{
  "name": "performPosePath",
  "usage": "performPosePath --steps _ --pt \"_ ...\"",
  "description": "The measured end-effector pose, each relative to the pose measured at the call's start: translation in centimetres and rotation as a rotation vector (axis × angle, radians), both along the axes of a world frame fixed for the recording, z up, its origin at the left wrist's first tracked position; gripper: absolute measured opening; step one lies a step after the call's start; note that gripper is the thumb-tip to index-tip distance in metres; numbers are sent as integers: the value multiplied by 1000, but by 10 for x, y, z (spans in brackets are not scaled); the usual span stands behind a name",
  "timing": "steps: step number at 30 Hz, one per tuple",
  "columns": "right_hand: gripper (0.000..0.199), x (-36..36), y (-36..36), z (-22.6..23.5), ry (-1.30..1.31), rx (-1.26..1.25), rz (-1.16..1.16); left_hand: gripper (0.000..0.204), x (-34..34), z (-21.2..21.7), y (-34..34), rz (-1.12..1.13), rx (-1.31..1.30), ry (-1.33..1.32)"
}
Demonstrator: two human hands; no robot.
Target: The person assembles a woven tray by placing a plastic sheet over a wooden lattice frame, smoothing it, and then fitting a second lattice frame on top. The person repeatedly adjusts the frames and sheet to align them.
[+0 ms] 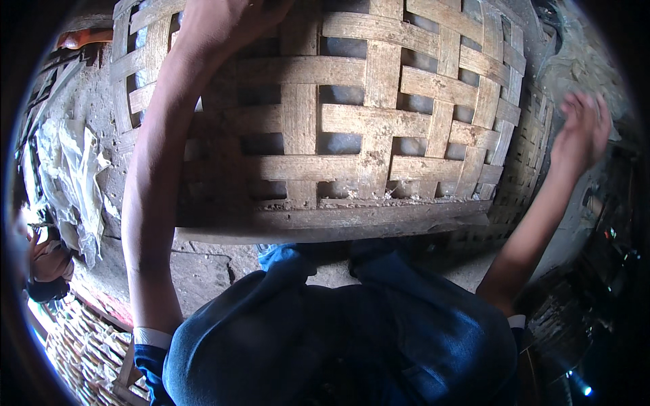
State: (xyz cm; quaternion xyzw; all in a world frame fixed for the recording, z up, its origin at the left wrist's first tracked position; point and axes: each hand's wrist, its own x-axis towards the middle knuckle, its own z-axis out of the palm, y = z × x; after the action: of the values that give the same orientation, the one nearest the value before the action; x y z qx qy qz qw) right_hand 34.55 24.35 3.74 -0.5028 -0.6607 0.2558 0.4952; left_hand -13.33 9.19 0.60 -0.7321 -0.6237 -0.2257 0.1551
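Your left hand [227, 20] rests on top of the big woven bamboo basket [352, 122] right in front of your knees on the dirt floor [203, 267] — I cannot tell if it grips — while your right hand [582, 132] hangs open, fingers spread, just beside the basket's right side.

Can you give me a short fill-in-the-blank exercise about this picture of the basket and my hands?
1. The big basket is woven from flat ____ strips.
2. The left hand rests on the ____ of the basket.
3. The right hand is beside the basket with its fingers ____.
4. The trousers are ____.

Missing words: bamboo; top; spread; blue
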Motion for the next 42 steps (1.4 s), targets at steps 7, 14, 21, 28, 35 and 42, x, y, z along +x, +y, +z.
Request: performPosePath --steps 7,14,21,28,35,42 --pt "20 -13 -104 15 -201 -105 -187 37 -19 20 -16 -139 20 -177" --pt "20 -123 -202 4 -661 -9 691 37 22 20 -121 -133 -209 -342" --pt "24 -132 -222 4 -770 1 705 35 52 13 -192 2 -345 -301" --pt "19 -135 -231 4 -773 -28 696 36 58 16 -190 20 -319 -302" --pt "10 -141 -223 3 -745 -113 727 38 58 15 -191 8 -317 -283" --pt "11 -143 -220 2 -813 -42 787 39 59 19 -191 5 -329 -307"
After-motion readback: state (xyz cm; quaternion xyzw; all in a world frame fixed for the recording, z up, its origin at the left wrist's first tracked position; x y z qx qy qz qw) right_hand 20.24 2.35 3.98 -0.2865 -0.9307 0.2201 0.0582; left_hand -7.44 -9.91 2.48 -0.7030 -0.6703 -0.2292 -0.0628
